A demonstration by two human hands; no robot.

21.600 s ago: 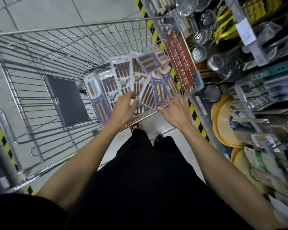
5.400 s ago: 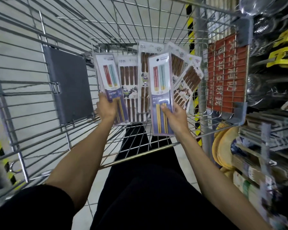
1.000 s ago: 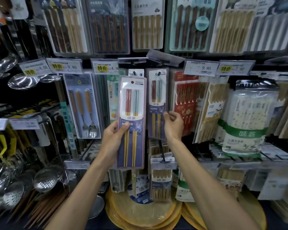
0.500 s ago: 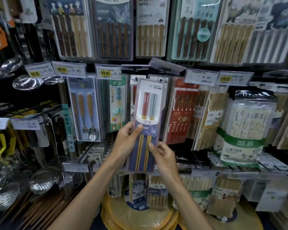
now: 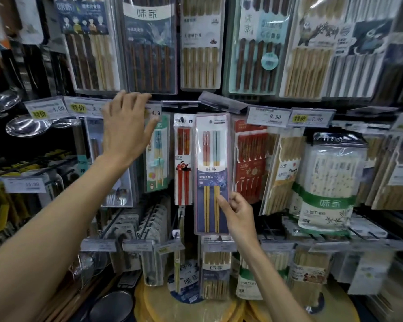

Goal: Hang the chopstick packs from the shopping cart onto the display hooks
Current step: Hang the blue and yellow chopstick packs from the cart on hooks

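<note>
Hanging upright mid-display: chopstick pack [image 5: 211,175], pink and blue sticks in the upper half, yellow tips in the lower half, purple card behind. Shows a dark spot through the top hole; cannot tell whether fully seated on a hook.

Pinching the lower right edge of the chopstick pack with the right hand [image 5: 239,213]: thumb on the front face, remaining fingers curled in at the edge.

Raised up and to the left of the chopstick pack: left hand [image 5: 128,126], back toward the camera, fingers loosely straight and close together, holding nothing. Reaches with the fingertips to the bottom edge of the upper row of packs; cannot tell whether touching.

Just left of the chopstick pack: narrow red pack [image 5: 183,159], upright. Further left, partly behind the left hand: green-edged pack [image 5: 157,156].
Just right of the chopstick pack: red boxed set [image 5: 249,163].
Above and right: price tag [image 5: 268,116] reading 9.90.
Well to the right: white bagged pack with green band [image 5: 328,182].
Far left of the chopstick pack: steel ladles [image 5: 26,124] against dark shelving.
Below: round yellow boards [image 5: 191,307], stacked.
</note>
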